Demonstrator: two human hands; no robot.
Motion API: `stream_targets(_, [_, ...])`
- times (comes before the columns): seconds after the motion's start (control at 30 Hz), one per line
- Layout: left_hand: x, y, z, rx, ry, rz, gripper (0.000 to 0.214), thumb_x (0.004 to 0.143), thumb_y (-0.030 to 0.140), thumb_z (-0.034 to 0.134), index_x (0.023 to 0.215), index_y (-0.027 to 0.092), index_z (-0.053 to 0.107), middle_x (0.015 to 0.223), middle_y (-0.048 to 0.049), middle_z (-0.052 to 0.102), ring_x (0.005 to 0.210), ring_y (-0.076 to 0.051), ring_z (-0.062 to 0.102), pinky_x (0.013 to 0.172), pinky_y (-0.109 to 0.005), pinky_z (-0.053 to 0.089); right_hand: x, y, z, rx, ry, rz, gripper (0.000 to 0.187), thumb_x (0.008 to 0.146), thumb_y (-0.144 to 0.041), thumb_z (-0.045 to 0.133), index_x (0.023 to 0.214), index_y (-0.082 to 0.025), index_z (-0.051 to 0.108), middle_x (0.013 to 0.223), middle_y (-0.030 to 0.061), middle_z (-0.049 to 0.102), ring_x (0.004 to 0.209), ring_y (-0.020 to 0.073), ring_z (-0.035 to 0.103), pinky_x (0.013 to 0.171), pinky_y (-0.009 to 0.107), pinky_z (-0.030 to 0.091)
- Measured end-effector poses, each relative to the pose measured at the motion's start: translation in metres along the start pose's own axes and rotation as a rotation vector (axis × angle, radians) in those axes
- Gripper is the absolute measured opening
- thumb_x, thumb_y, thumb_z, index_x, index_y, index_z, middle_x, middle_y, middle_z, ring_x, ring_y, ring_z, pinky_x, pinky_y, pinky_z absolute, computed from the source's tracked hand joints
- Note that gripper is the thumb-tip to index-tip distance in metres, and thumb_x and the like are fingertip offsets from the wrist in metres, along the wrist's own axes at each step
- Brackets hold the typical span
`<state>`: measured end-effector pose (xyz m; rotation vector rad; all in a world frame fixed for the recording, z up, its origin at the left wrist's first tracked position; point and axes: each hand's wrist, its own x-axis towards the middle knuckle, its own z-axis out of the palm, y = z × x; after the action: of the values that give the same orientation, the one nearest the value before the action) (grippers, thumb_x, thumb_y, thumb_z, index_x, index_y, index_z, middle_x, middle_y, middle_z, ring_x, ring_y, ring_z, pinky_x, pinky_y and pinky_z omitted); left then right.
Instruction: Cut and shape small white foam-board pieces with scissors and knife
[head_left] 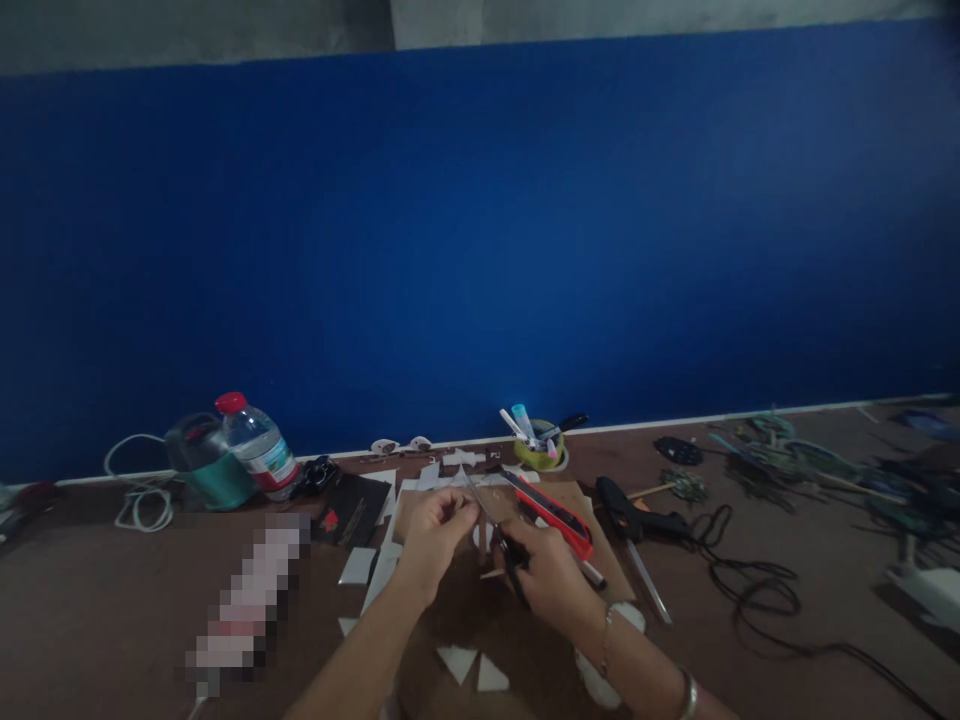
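Note:
My right hand (546, 572) is closed on a pair of scissors (513, 568) with dark handles, its blades pointing up and away. Just left of the blades, my left hand (439, 530) pinches with thumb and forefinger; whatever small piece it grips is too hidden to name. Both hands are above a brown cardboard sheet (611, 555) with white paper under its edges. A red and black utility knife (555, 515) lies on the cardboard, beyond my right hand. Two white triangular scraps (493, 674) lie near my body, between my forearms.
To the left stand a water bottle (262, 450) with a red cap and a teal container (214, 480). Pens fill a yellow-green holder (538, 455) by the blue wall (480, 250). A black glue gun (637, 515) with a trailing cord (750, 590) lies at right.

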<state>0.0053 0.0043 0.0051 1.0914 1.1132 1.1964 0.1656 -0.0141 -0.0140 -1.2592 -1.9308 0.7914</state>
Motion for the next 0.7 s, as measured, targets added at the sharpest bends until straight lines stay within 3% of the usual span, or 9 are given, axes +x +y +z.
stream_targets(0.2, [0.0004,0.0018,-0.0003,0.09,-0.035,0.082,0.02,0.066,0.031,0.067,0.061,0.015,0.056,0.059,0.0027,0.051,0.059,-0.011,0.045,0.058,-0.022,0.035,0.0004,-0.0018,0.0019,0.045,0.008,0.017,0.007,0.072,-0.014,0.051,0.072,-0.017,0.058,0.061,-0.0012,0.058,0.056,0.0114,0.049,0.049,0.019,0.034])
stream_targets(0.7, [0.0021,0.0033,-0.0054,0.066,-0.076,0.001,0.024,0.061,0.033,0.071,0.06,0.015,0.056,0.055,0.0048,0.048,0.052,-0.008,0.039,0.052,-0.021,0.03,0.0,0.0039,-0.0004,0.045,-0.037,0.009,0.012,0.075,-0.019,0.052,0.072,-0.015,0.063,0.061,0.0004,0.06,0.056,0.0119,0.049,0.049,0.02,0.035])
